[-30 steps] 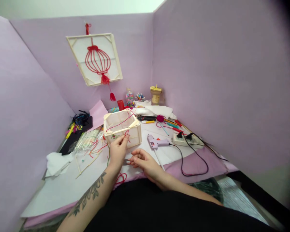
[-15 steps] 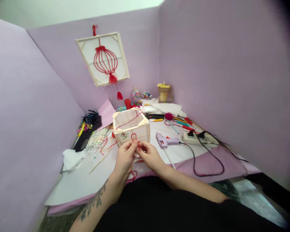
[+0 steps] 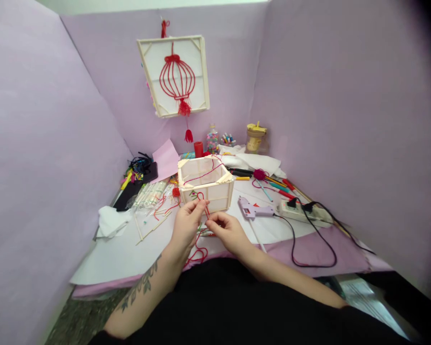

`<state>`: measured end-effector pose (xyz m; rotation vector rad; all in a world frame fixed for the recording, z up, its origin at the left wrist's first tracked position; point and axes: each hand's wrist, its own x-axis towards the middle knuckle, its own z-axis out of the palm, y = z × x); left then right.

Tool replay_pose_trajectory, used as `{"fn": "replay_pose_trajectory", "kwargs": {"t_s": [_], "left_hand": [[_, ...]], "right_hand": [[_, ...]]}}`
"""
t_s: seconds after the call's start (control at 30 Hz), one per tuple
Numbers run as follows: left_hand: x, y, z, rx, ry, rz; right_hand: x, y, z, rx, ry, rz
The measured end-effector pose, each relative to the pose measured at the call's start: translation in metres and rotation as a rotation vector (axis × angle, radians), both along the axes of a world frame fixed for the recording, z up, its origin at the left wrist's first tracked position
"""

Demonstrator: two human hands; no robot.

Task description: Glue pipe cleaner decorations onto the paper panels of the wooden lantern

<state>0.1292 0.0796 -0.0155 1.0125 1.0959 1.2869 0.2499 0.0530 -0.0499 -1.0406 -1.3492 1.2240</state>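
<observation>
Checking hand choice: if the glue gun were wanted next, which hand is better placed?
Probably the right hand: the glue gun lies beyond it, to the right. The left hand is farther away and is pinching the red cord.

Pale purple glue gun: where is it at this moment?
In the head view, the pale purple glue gun lies on the white paper, right of the white-sided, wooden-framed box and just left of the white power strip.
</observation>
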Motion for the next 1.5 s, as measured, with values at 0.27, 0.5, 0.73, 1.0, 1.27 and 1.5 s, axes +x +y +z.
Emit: {"fn": "replay_pose_trajectory", "kwargs": {"t_s": [0.27,0.5,0.73,1.0,1.27,1.5], "left_hand": [[-0.009,0.005,0.0,0.076,0.072,0.061],[-0.02,0.009,0.005,0.115,0.031,0.125],[-0.038,0.009,0.014,0.273,0.142,0.177],[-0.037,0.005,0.025,0.41,0.238,0.046],[-0.027,-0.002,0.026,0.402,0.268,-0.058],[-0.02,-0.005,0.027,0.365,0.249,-0.089]], "right_hand": [[0.014,-0.003,-0.002,0.262,-0.512,0.036],[0.024,0.005,-0.007,0.219,-1.209,0.121],[0.038,0.003,-0.012,0.185,-1.11,0.109],[0.057,-0.006,0.014,0.259,-0.794,0.127],[0.04,-0.003,0.038,0.386,-0.867,-0.139],[0.033,-0.002,0.047,0.389,-0.867,-0.12]]}}
